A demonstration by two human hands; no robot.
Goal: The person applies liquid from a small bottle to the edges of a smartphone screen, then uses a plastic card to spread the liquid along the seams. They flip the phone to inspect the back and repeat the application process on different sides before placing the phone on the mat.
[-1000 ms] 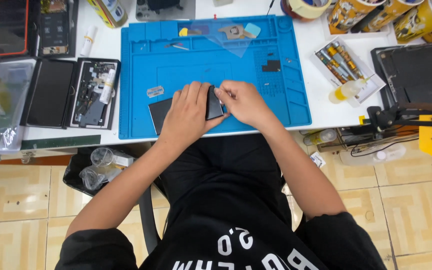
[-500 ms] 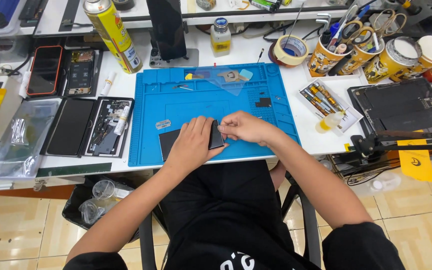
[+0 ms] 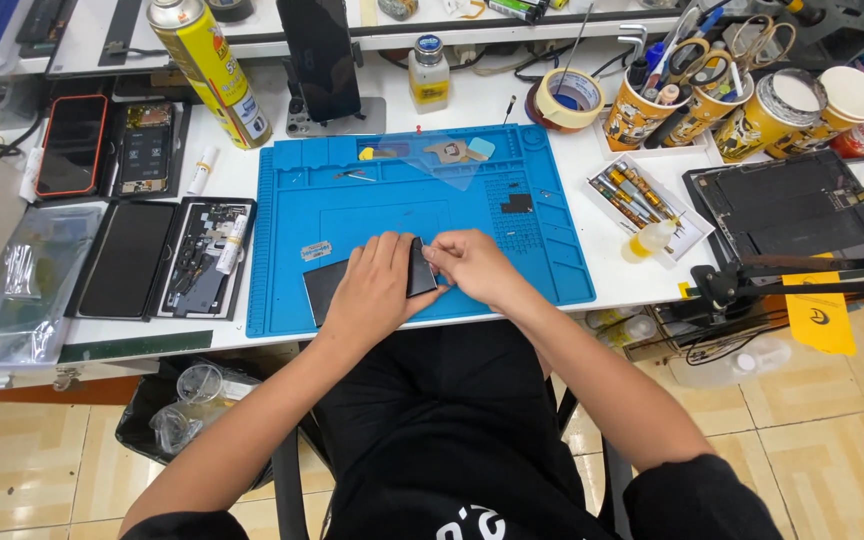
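Our left hand (image 3: pixel 377 290) lies flat, fingers spread and released, pressing a dark flat panel (image 3: pixel 327 290) down near the front edge of the blue work mat (image 3: pixel 402 215); that pressure seems meant to stop it sliding. Our right hand (image 3: pixel 472 268), just beside the left on the same front part of the mat, has its grip pinched on a small black slab (image 3: pixel 420 267), which stands tilted on edge between the two hands, touching the left fingertips. We think the slab is being lifted away from the panel, though the hands hide the joint, so we cannot be sure.

A small silvery blade (image 3: pixel 316 250) rests on the mat just behind the panel, within easy reach. Left of the mat on the white surface (image 3: pixel 612 295), opened phones (image 3: pixel 207 258) lie in a row with their insides up. Behind the mat's left corner stands a yellow spray can (image 3: pixel 209 70); behind its right corner sit a tape roll (image 3: pixel 570 98) and cups of tools (image 3: pixel 642 105). Right of the mat lies a tray of screwdrivers (image 3: pixel 637 200)
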